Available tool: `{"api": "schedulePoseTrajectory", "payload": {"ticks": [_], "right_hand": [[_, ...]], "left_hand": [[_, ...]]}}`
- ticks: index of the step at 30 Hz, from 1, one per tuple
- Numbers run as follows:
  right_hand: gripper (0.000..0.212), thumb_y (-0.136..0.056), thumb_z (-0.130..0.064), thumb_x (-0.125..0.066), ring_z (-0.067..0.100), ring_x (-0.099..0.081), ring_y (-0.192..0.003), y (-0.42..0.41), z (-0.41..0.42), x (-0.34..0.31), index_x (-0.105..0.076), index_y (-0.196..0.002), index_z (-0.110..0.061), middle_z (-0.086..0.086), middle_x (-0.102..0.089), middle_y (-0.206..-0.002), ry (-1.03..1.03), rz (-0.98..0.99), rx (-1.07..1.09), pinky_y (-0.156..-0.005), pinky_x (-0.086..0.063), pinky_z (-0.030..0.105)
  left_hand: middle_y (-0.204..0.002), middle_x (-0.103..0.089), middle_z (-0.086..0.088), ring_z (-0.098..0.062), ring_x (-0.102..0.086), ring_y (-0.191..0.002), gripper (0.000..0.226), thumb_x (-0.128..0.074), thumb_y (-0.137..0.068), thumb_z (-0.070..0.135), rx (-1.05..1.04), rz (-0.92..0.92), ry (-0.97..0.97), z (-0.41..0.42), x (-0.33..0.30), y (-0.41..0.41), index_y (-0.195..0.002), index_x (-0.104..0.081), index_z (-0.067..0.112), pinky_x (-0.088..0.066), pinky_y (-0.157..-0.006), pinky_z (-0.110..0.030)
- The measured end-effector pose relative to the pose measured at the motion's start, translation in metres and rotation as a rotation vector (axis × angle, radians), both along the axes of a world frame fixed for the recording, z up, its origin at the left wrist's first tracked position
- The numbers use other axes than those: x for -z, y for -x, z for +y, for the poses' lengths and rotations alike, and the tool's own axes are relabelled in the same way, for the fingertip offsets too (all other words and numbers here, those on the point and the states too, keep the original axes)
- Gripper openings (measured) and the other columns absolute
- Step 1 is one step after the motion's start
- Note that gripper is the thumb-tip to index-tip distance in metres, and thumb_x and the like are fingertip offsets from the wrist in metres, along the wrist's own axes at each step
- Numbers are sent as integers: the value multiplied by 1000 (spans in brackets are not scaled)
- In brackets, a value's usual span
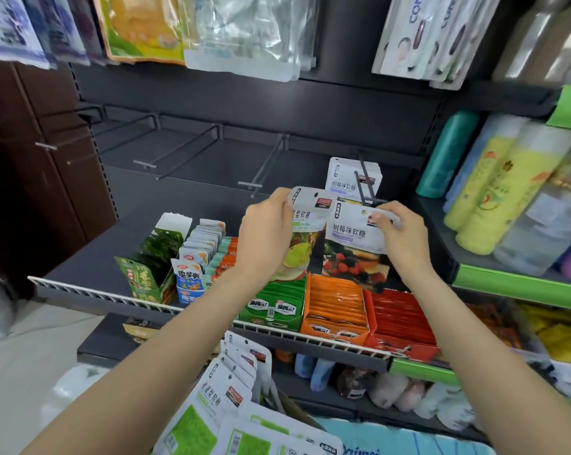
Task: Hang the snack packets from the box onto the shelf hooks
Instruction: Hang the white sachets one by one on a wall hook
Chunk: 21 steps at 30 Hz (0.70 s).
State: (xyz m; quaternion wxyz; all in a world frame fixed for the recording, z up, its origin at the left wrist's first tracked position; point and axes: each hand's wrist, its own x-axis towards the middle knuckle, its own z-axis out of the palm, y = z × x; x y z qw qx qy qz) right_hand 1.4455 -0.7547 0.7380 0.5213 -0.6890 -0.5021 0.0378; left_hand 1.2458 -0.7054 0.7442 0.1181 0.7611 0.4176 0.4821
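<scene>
Shop aisle, dark grey shelving unit with a slotted back panel (pixel 244 93). Row of bare metal hooks (pixel 185 149) sticks out across the middle; rightmost hook (pixel 364 183) already carries a few white berry packets (pixel 343 178). Left hand (pixel 264 238) grips the top edge of a green-print packet (pixel 305 224), fingers curled round it. Right hand (pixel 405 238) pinches the top right corner of a berry-print packet (pixel 353 244), just below the loaded hook's tip. The two held packets overlap, touching. Below them a dark shelf (pixel 90 257) with a white wire front rail (pixel 113 298) holds open display cartons: green (pixel 274 303), orange (pixel 335 310), red (pixel 402 320), more at left. Near bottom, a heap of white-and-green packets (pixel 218 399), their container mostly hidden. Right side: green-edged shelf (pixel 507 284) with wrapped rolls (pixel 494 188). Far left: brown wooden cabinet (pixel 31 159), pale floor (pixel 31 356). Hanging bags (pixel 244 31) above.
</scene>
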Motion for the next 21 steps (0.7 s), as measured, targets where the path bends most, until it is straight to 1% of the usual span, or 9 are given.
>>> {"api": "schedulePoseTrajectory", "payload": {"ticks": [3,6,9,11,13,16,17,19,21], "right_hand": [[12,-91,-15,-53,10,-50,-74,-4,2,-3,-63,-87,-11,-5,-59,-82,-32,-9,66,-58,-33,11],[12,-92,-14,-52,7,-48,-68,-5,5,-7,-62,-86,-12,-5,-58,-82,-17,-52,73,-56,-32,10],[12,-92,-16,-53,6,-46,-67,-7,6,-7,-62,-85,-14,-5,-57,-82,21,-100,74,-53,-31,10],[13,-92,-18,-53,6,-47,-68,-8,8,-5,-64,-87,-14,-5,-59,-84,35,-113,75,-54,-31,14],[12,-92,-19,-54,12,-50,-74,-11,13,-3,-65,-89,-14,-3,-60,-87,47,-114,84,-55,-33,16],[12,-92,-21,-56,15,-51,-80,-17,24,-1,-66,-91,-15,0,-63,-89,62,-97,131,-54,-33,25],[13,-92,-20,-56,17,-53,-82,-19,29,-1,-67,-94,-14,2,-65,-92,67,-97,152,-57,-33,27],[14,-91,-16,-57,22,-58,-89,-23,42,-3,-68,-99,-13,6,-68,-100,83,-114,193,-65,-35,26],[17,-91,-15,-57,27,-59,-97,-27,56,-6,-69,-103,-11,8,-67,-105,102,-115,223,-67,-36,27]], "left_hand": [[-73,-64,-9,-29,-58,-66,25,-39,-99,14,-4,0,16,-2,0,-3,-112,-61,10,-45,-60,-39],[-70,-60,-2,-18,-50,-57,26,-38,-99,14,-4,3,40,-3,0,-7,-111,-60,9,-36,-54,-28],[-74,-64,-6,-16,-47,-58,25,-38,-99,14,-18,5,33,-2,-2,-8,-110,-60,9,-35,-55,-27],[-73,-63,-4,-16,-48,-58,26,-37,-99,15,-27,9,33,-1,-4,-8,-111,-60,9,-37,-55,-27],[-71,-62,-2,-16,-50,-57,26,-37,-100,15,-30,14,38,0,-5,-9,-110,-61,11,-40,-54,-29],[-71,-61,1,-14,-49,-56,26,-37,-100,16,-20,5,62,2,-5,-12,-111,-60,12,-34,-50,-24],[-72,-61,0,-15,-50,-57,26,-37,-100,16,-18,2,67,3,-6,-13,-112,-60,12,-33,-50,-24],[-74,-63,-1,-18,-53,-60,27,-38,-100,16,-19,3,73,7,-6,-17,-113,-60,13,-35,-53,-27],[-77,-66,-2,-19,-57,-64,27,-38,-100,16,-17,12,84,10,-6,-20,-115,-60,13,-39,-55,-28]]}}
